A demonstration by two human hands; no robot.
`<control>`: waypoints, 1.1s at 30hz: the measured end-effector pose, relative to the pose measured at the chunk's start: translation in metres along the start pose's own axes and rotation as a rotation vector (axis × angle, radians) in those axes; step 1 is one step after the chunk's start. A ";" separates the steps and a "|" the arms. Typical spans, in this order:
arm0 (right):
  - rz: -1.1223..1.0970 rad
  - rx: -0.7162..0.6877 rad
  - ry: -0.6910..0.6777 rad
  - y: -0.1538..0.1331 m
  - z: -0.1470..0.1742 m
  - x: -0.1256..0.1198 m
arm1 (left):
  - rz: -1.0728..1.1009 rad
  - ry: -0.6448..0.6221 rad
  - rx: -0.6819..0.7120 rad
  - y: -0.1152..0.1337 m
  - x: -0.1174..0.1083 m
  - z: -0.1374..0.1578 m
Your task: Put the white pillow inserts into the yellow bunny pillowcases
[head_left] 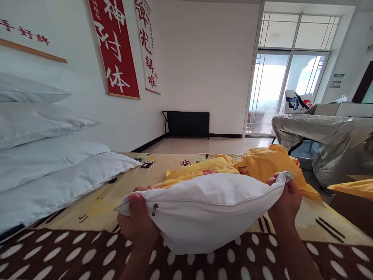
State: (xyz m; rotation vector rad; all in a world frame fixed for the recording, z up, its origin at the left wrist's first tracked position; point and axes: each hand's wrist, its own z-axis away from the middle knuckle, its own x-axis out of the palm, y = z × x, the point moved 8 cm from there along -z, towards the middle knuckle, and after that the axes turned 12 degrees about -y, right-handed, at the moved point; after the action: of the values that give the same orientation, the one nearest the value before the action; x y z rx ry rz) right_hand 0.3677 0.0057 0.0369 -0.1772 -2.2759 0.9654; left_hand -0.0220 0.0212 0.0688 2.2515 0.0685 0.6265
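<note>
Left hand [138, 221] is closed on one corner of a white pillow [204, 214], with its thumb in front and most of its fingers hidden behind. Right hand [287, 204] is closed on the other end, and the tip of that corner sticks up over it. So both hands are shut tight on the cloth, and both are just as near, since each one touches the pillow.

The pillow is right between them. Its long way goes from side to side, from one hand to the other, and the right end is a bit higher. A zip runs along the side that faces us, and its zip pull [154, 210] hangs just beside the left hand. I can't tell if the low edge touches the brown cloth [81, 252] with white dots.

Past the pillow, yellow cloth [266, 163] lies in a heap on the sheet [99, 210]. More white pillows [58, 159] are piled up on the left.
</note>
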 end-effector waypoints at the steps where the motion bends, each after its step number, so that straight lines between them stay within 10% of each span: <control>1: 0.010 -0.004 -0.081 -0.001 0.001 0.006 | 0.057 -0.094 0.010 0.003 0.008 0.002; 8: 0.332 -0.100 -0.757 -0.017 0.025 0.061 | -0.210 -0.782 0.072 0.028 0.055 0.027; 14: 0.253 -0.112 -1.041 -0.031 0.051 0.084 | -0.269 -0.822 0.079 0.043 0.061 0.041; 24: 0.407 -0.032 -1.085 -0.013 0.105 0.110 | -0.658 -1.216 -0.114 0.006 0.091 0.091; 33: 0.500 0.002 -1.125 -0.012 0.104 0.117 | -0.440 -1.047 -0.175 0.028 0.093 0.088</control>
State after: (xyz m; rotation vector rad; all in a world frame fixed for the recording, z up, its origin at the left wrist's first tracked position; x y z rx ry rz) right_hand 0.2143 -0.0234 0.0514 -0.2483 -3.3359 1.5955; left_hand 0.0957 -0.0354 0.0771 2.0330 -0.0175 -0.7631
